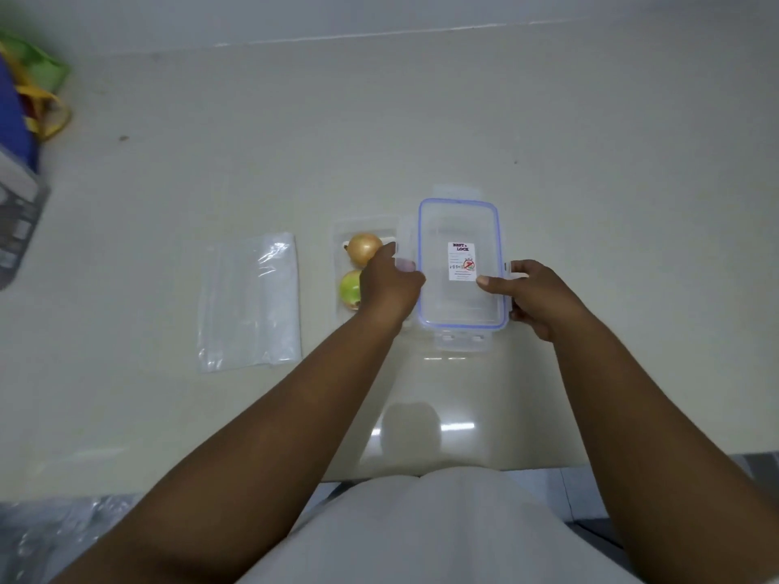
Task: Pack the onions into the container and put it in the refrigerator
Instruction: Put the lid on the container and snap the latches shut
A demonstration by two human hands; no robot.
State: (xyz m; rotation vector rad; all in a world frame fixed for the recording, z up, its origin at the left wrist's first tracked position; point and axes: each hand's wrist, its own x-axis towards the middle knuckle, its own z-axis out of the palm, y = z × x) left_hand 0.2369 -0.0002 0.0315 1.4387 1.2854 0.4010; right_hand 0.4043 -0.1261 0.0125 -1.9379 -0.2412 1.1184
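Note:
A clear rectangular container (339, 229) stands on the pale counter with two onions in it: a brown onion (363, 247) at the far end and a greenish onion (349, 286) nearer me. Right beside it is the clear lid (459, 301), with a blue seal and a white label. My left hand (390, 284) pinches the lid's left latch flap and hides part of the greenish onion. Gripping the lid's right edge is my right hand (535, 295), thumb resting on top near the label. The lid is next to the container, not on it.
A flat clear plastic bag (251, 301) lies to the left of the container. Coloured bags (33, 94) and a grey object (17, 217) sit at the far left. The counter (590, 162) meets a wall at the back, and its front edge is just before my body.

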